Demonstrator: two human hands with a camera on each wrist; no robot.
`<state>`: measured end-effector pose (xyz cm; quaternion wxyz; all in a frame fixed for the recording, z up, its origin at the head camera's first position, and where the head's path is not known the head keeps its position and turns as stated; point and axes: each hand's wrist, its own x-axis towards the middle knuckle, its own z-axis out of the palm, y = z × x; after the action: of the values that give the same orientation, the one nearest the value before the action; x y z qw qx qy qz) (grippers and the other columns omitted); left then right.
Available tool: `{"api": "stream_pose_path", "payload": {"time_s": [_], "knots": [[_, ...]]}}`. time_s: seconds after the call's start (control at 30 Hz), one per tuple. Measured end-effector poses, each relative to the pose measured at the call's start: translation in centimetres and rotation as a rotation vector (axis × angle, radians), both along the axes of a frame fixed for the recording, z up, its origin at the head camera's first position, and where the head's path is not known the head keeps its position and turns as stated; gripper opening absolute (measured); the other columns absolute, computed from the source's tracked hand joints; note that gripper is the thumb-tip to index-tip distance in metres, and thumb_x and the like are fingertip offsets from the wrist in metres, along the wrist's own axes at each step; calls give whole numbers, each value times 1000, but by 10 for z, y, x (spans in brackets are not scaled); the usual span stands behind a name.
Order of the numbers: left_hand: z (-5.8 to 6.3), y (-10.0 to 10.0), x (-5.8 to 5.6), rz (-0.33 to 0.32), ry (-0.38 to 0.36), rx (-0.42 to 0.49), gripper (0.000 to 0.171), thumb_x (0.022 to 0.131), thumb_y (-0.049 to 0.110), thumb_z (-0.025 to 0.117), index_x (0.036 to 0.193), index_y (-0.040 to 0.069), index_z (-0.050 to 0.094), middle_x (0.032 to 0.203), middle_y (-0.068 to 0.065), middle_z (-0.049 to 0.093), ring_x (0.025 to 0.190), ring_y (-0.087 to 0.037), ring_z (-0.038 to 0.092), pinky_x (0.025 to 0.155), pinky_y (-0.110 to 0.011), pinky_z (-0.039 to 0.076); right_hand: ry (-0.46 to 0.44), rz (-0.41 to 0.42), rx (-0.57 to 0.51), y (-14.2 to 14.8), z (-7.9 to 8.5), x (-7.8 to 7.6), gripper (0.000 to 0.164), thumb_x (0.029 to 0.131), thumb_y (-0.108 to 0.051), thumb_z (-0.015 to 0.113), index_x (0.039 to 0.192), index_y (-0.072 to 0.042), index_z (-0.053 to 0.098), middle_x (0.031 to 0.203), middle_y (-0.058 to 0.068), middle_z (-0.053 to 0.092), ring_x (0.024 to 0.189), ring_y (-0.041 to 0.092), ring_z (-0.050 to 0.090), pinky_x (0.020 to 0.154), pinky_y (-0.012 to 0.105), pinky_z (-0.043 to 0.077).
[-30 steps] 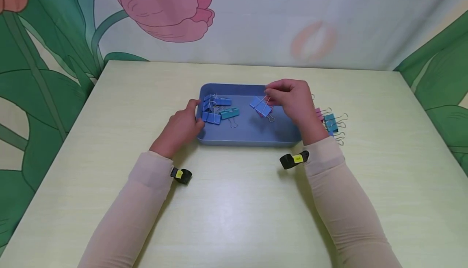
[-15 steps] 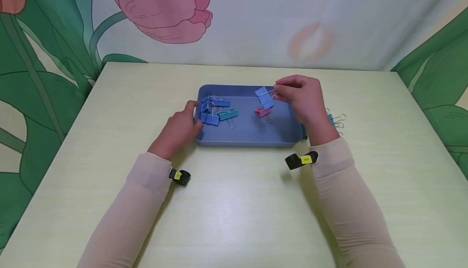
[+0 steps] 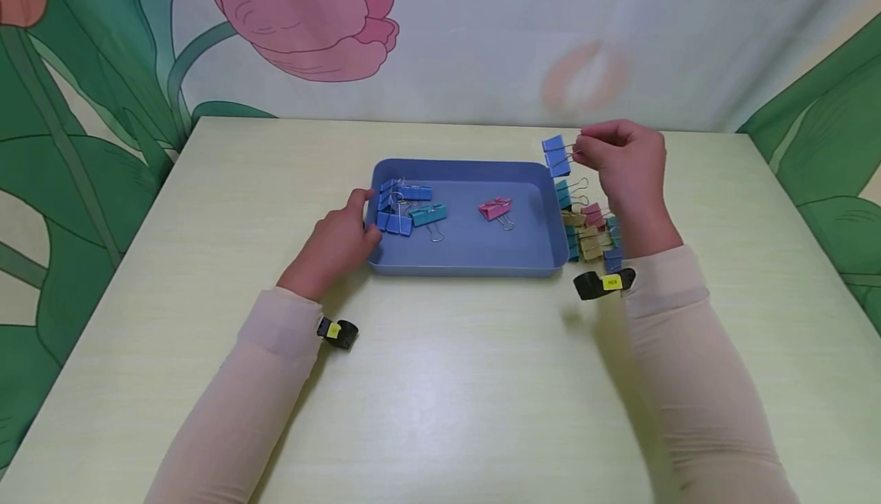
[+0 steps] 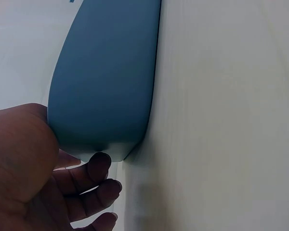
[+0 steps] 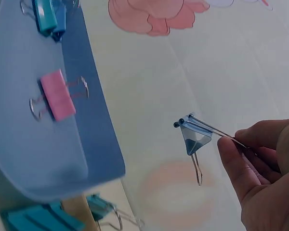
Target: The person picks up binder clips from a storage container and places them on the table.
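My right hand (image 3: 632, 171) pinches a blue binder clip (image 3: 556, 157) by a wire handle, raised beyond the tray's far right corner. In the right wrist view, the clip's other handle hangs down. At the left end of a blue tray (image 3: 468, 255), my left hand (image 3: 333, 240) holds the wall, with thumb by the rim and fingers curled outside it. Inside the tray, several blue binder clips (image 3: 394, 223) and a teal clip (image 3: 429, 216) cluster at the left. A pink clip (image 3: 495, 209) lies alone farther right.
Against the tray's right side stand binder clips in several colours, among them a teal clip (image 3: 563, 195), a gold clip (image 3: 590, 248) and a pink clip (image 3: 593, 215). A flowered curtain (image 3: 482, 37) hangs behind the table (image 3: 440, 382).
The blue clip in my right hand has been lifted off the pink clip and carried right, out over the tray's far right corner. My left hand stays put.
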<state>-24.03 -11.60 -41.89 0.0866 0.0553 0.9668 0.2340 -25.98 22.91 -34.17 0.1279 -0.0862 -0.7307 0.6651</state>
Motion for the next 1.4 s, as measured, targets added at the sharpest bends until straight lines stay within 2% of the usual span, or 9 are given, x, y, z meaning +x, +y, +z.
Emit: {"api": "stream_pose_path", "payload": {"time_s": [0.17,0.3,0.53,0.83,0.97,1.17,1.4], "knots": [[0,0,0,0,-3,3,57,88,22,41,141,14,22,61,-6,43,52,-21,44,48,-30,34,-15,-44,50,18,-5,-6,19,78,-11,68,95,-4,68,89,3,60,75,15,66,73,23,52],[0,0,0,0,-5,-1,57,88,22,41,141,14,22,61,-6,43,52,-21,44,49,-30,35,-63,-82,134,30,-11,-10,21,80,-14,66,98,-5,66,90,0,59,76,13,66,74,23,52],[2,0,2,-1,-8,-1,56,89,23,40,141,14,21,62,-6,44,52,-20,44,48,-29,35,-148,-134,215,46,-23,-16,27,81,-18,64,105,-5,65,90,-3,57,78,10,65,76,23,51],[1,-1,1,0,-13,2,56,89,23,40,141,14,21,63,-7,45,53,-21,45,49,-30,35,-249,-175,348,59,-38,-25,32,84,-25,60,111,-8,64,94,-3,59,82,7,66,82,27,50],[1,0,1,1,-20,1,56,90,23,40,142,14,20,63,-7,45,53,-20,45,49,-29,35,-284,-163,402,60,-43,-26,32,85,-25,59,111,-7,64,99,0,60,82,7,66,79,25,51],[2,-1,2,0,-16,3,57,90,23,40,142,14,20,63,-6,44,52,-20,44,48,-29,35,-339,-82,485,55,-48,-25,34,86,-26,57,113,-6,63,111,9,59,90,14,66,81,28,51],[3,0,3,4,-15,0,56,90,23,41,141,14,21,64,-6,45,53,-20,45,48,-29,35,-393,-32,490,53,-52,-27,34,87,-24,55,114,-5,62,115,14,59,94,18,65,85,34,50]]}}
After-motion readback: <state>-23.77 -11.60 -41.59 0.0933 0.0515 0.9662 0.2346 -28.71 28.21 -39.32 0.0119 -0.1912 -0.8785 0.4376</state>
